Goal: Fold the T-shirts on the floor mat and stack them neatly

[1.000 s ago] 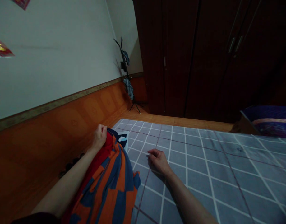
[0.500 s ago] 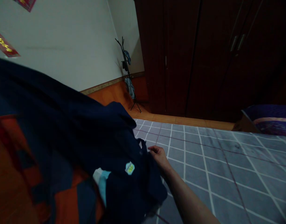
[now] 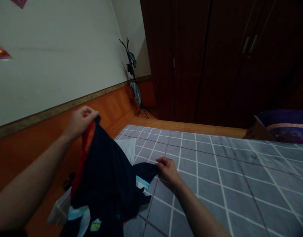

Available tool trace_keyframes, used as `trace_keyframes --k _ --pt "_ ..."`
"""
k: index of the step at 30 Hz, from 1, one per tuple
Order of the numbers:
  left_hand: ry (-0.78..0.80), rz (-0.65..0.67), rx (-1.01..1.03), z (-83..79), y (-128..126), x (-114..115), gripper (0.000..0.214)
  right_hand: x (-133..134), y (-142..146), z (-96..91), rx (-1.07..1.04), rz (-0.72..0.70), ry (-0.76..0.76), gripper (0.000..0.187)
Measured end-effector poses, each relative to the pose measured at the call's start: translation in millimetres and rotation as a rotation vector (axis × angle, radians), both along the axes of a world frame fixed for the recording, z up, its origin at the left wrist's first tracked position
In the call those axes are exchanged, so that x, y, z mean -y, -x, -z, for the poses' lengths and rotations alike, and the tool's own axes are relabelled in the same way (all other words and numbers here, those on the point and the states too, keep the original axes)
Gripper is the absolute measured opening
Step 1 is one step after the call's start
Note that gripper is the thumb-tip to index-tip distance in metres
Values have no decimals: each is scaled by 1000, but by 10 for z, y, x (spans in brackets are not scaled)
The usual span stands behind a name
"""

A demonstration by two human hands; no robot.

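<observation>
My left hand (image 3: 80, 122) is raised at the left and pinches the top edge of a navy garment (image 3: 104, 174), where a strip of red and orange fabric shows. The garment hangs down from there, with light blue trim and a small yellow-green badge (image 3: 96, 225) near the bottom edge. My right hand (image 3: 168, 171) rests low over a grey checked bed sheet (image 3: 215, 184), its fingers pinching a navy corner or sleeve of the garment. A white cloth (image 3: 126, 148) lies partly behind the hanging fabric.
An orange wood-panelled wall (image 3: 99, 115) runs along the left of the sheet. A translucent white item (image 3: 60, 207) sits under the garment. A dark wardrobe (image 3: 203, 59) stands ahead, a black coat stand (image 3: 134, 79) is in the corner, and purple bedding (image 3: 285, 126) lies at the right.
The garment has dropped from a blurred swing across the view and now hangs from my raised left hand. Its navy side faces me instead of the orange-and-blue side seen earlier.
</observation>
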State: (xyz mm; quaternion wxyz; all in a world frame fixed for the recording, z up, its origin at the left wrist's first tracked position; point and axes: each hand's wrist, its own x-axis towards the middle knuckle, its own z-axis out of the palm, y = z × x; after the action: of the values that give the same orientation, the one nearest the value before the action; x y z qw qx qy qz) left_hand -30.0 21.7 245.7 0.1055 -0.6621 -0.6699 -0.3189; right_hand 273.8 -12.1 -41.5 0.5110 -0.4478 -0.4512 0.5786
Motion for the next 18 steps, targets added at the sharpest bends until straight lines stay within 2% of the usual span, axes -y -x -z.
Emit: trace_keyframes --k 3,5,7,8,10,12,18 --pt "322 56 -99 789 -162 -430 14 -2 12 23 15 4 -1 21" --pt "491 60 -153 1339 -236 -668 15 5 19 33 23 6 0 22" --pt "600 47 -183 1781 -246 -836 25 11 21 45 29 5 3 22" --pt "632 39 -190 1947 -227 -899 29 11 22 52 32 4 5 23" --pt "661 26 -191 2174 -157 -999 32 5 24 69 39 0 10 23" --pt "667 24 -182 2298 -71 -1084 32 -7 28 85 47 -4 16 23" --pt "677 17 -149 2464 86 -1251 31 -16 32 115 51 -7 23 26"
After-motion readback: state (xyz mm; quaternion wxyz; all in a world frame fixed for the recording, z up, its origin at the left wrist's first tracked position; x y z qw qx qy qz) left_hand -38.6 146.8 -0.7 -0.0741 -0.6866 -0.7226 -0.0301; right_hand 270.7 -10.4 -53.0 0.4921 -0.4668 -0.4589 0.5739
